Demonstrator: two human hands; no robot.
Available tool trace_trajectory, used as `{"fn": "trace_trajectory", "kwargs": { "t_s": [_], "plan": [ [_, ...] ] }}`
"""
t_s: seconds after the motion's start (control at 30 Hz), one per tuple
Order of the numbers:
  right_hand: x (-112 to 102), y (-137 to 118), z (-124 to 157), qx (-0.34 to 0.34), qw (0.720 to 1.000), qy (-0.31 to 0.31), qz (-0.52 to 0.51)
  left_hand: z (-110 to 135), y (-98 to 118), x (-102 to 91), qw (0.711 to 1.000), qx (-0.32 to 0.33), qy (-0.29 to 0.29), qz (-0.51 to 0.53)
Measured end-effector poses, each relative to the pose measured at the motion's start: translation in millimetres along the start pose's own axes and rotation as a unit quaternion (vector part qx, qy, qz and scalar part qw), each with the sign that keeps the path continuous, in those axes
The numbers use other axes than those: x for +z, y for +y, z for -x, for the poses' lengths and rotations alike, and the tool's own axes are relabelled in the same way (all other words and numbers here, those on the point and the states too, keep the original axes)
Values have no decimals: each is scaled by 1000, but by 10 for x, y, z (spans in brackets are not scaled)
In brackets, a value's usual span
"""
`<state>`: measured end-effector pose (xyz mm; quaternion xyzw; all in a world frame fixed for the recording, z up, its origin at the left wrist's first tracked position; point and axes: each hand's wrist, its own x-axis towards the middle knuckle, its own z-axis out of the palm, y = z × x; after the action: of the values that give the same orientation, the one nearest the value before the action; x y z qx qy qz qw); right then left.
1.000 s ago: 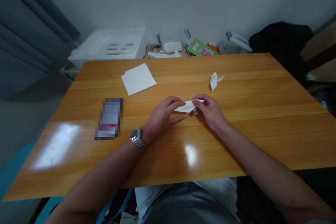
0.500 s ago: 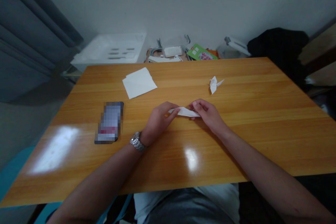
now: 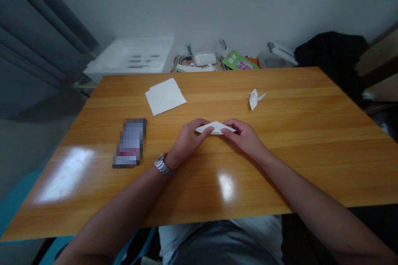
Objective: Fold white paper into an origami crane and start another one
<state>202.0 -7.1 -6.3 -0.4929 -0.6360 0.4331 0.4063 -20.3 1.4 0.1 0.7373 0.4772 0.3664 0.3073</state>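
Note:
A small piece of folded white paper point(image 3: 217, 126), flat-triangular in outline, is held between both hands just above the middle of the table. My left hand point(image 3: 190, 137), with a metal watch point(image 3: 163, 165) on its wrist, pinches the left part, thumb on the near face and fingers behind. On the other side my right hand point(image 3: 244, 134) pinches the right part with its thumb in front. Some fingertips are hidden behind the paper. Beyond the right hand, a folded paper crane point(image 3: 254, 99) stands on the table.
Sheets of white paper point(image 3: 166, 96) lie on the wooden table point(image 3: 311, 132) at the back left. A phone point(image 3: 129, 143) with a blurred screen rests left of my left hand. Behind the table are a white tray-like unit point(image 3: 137, 56), a green booklet point(image 3: 239, 61) and a black item point(image 3: 329, 54).
The folded paper has turned from a narrow slanted strip to a level triangular face toward me. My right thumb has shifted left and down onto its front; both hands keep hold.

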Motion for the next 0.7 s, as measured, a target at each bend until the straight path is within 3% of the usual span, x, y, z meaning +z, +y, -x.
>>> {"fn": "trace_trajectory", "kwargs": {
  "t_s": [0.17,0.5,0.7],
  "plan": [
    [12,-35,1,41,998,-8,-41,-8,-5,21,997,-37,-9,69],
    [3,-31,27,-7,1000,-10,-12,-23,22,5,997,-28,-29,71],
    [24,-20,24,-13,999,-9,30,19,-63,95,993,-20,-41,110]
  ]
}}
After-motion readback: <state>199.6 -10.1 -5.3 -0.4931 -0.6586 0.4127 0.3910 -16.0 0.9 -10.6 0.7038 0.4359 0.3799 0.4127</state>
